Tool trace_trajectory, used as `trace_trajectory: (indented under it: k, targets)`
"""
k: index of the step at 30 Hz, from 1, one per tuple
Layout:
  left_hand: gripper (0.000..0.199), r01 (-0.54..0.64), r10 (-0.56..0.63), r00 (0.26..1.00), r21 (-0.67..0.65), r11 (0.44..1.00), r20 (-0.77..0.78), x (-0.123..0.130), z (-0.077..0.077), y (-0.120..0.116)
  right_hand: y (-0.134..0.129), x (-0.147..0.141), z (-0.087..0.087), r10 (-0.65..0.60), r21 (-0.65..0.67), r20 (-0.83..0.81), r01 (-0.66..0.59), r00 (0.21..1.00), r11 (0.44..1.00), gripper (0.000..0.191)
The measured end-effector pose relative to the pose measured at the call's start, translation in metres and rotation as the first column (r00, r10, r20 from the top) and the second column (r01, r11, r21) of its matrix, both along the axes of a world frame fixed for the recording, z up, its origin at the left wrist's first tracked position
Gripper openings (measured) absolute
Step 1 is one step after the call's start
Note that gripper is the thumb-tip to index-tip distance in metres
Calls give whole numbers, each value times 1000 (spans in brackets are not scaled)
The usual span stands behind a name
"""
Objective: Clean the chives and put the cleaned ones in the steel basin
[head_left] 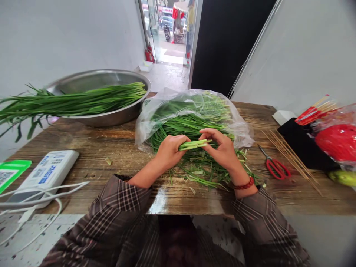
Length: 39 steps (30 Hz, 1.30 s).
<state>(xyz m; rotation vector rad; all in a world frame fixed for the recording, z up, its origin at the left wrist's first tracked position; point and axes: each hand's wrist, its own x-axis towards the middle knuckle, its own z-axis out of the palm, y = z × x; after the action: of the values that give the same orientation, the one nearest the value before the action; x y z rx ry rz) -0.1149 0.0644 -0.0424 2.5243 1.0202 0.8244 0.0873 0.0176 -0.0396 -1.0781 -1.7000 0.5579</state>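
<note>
Clutching green stalks point(193, 145) in the left hand point(171, 150), curling the right hand point(219, 148) round their tips, can't tell if pinching! Facing greens point(180, 126) in a plastic bag point(241, 135) just beyond both hands, with trimmings point(207, 175) below on the bench point(97, 148).

- A pale, plain wall point(83, 37) is filling the space around 10 to 11 o'clock.
- At 12 o'clock a doorway is opening onto a street, where a parked scooter point(167, 33) is standing; daylight is coming through.
- A glass door point(152, 29) is standing just left of 12 o'clock, and red fire extinguishers point(149, 55) are standing beside it at 11 o'clock.
- Light, shiny floor point(174, 78) is stretching inward from the doorway.
- A black panel point(228, 40) is rising at 1 o'clock.
- Another pale wall point(311, 52) is running along 2 o'clock.
- The dark-grained wooden tabletop point(93, 155) is spanning 9 to 3 o'clock, catching bright glare near 6 o'clock.
- Pale, dark-flecked flooring point(46, 228) is showing at 8 o'clock.
</note>
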Motion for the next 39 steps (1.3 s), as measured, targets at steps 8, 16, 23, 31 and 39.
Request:
trace_trajectory:
  k: [8, 16, 23, 31, 39]
  targets:
    - [16, -34, 44, 996, -137, 990, 73, 2, 1, -2, 9, 3, -8, -301, -50, -452, 313, 840, 948, 17]
    - [32, -4, 59, 977, -262, 965, 205, 2, 4, -2, 10, -3, -10, -119, -221, -283, 56, 952, 974, 22]
    - [17, 15, 23, 988, -243, 970, 155, 5, 0, -4, 4, -16, -8, -148, -82, -26, 145, 989, 986, 13]
    - [10, 4, 22, 992, -198, 980, 126, 6, -5, -5, 3, -21, -9, -192, 15, 109, 191, 975, 981, 8]
    - [15, 25, -2, 992, -178, 984, 130, 9, -3, -6, 1, -25, -15, -401, 298, 293, 316, 868, 901, 9]
